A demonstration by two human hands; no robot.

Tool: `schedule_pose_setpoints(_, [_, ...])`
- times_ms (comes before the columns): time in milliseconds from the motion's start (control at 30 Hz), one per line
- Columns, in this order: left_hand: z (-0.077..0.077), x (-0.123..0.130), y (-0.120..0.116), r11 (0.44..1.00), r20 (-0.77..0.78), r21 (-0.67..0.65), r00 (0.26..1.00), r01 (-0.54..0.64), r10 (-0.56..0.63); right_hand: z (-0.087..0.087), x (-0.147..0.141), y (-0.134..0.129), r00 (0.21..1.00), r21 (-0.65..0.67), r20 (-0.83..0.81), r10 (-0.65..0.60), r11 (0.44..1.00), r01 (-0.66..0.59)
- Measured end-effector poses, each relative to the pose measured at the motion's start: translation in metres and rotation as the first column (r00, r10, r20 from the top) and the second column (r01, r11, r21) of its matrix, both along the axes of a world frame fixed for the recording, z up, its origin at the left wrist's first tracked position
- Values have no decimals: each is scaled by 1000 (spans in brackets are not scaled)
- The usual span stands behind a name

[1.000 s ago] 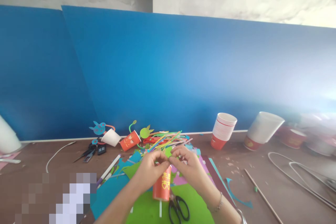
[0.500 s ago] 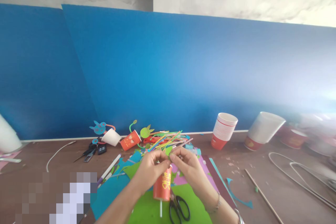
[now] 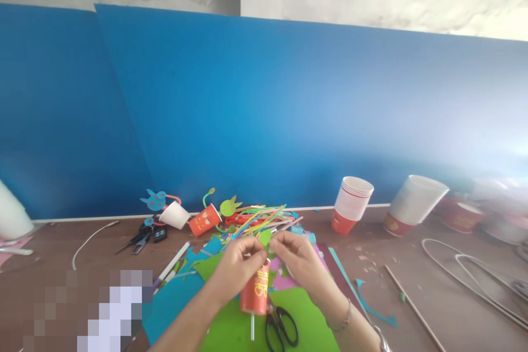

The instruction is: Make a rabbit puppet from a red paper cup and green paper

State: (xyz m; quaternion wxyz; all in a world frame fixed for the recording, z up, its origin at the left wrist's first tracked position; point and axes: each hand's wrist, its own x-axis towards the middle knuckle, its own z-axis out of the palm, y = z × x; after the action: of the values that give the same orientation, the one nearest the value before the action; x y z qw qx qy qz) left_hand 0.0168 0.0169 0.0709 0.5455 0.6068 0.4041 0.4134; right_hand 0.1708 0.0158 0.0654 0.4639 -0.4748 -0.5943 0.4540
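Observation:
A red paper cup (image 3: 254, 296) with yellow lettering sits below my fingers, above the green paper. A pale straw (image 3: 253, 327) sticks out of its lower end. My left hand (image 3: 244, 261) is closed in a pinch at the cup's top, beside a small light-green paper piece (image 3: 265, 238) that it appears to hold. My right hand (image 3: 297, 256) is also pinched, with its fingertips just right of that piece; whatever is between them is too small to make out. Black-handled scissors (image 3: 281, 327) lie right of the straw, blades partly hidden.
Behind my hands lies a pile of coloured straws (image 3: 264, 220). Two decorated cups, one white (image 3: 175, 215) and one red (image 3: 205, 220), lie to its left. Stacked paper cups (image 3: 352, 206) stand right, with a wooden stick (image 3: 412, 306) nearer. A marker (image 3: 171, 267) lies left.
My right hand has moved slightly right, opening a small gap from my left fingertips and showing more of the green piece. My left hand and the cup have barely moved.

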Motion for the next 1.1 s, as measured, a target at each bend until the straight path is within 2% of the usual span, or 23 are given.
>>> schedule_pose_setpoints(67, [1,0,0,997,-38,49,997,-64,66,2,0,-1,996,99,34,-81,992,78])
schedule_pose_setpoints(133, [3,0,0,987,-72,91,988,-131,137,5,0,-5,977,273,111,-179,951,144])
schedule_pose_setpoints(233, [5,2,-2,975,-100,126,976,-183,196,7,-2,-11,915,502,289,-281,859,105])
schedule_pose_setpoints(300, [3,4,-4,968,-125,154,968,-198,218,6,-4,-14,875,556,366,-317,829,68])
schedule_pose_setpoints(467, [-2,5,-7,948,-210,266,949,-176,235,1,-6,-14,879,504,376,-292,861,70])
schedule_pose_setpoints(600, [-2,4,-9,906,-261,397,929,-146,264,5,-7,-14,909,423,350,-227,904,63])
schedule_pose_setpoints(733, [0,2,-10,887,-289,450,923,-104,255,9,-7,-14,914,381,350,-206,923,62])
schedule_pose_setpoints(867, [0,1,-9,890,-301,447,922,-90,245,10,-6,-12,905,383,364,-220,921,70])
schedule_pose_setpoints(967, [0,2,-8,890,-316,445,913,-99,260,9,-3,-13,906,404,383,-181,914,12])
schedule_pose_setpoints(1100, [-2,3,-8,873,-345,477,891,-103,294,5,-3,-14,864,510,441,-244,860,-17])
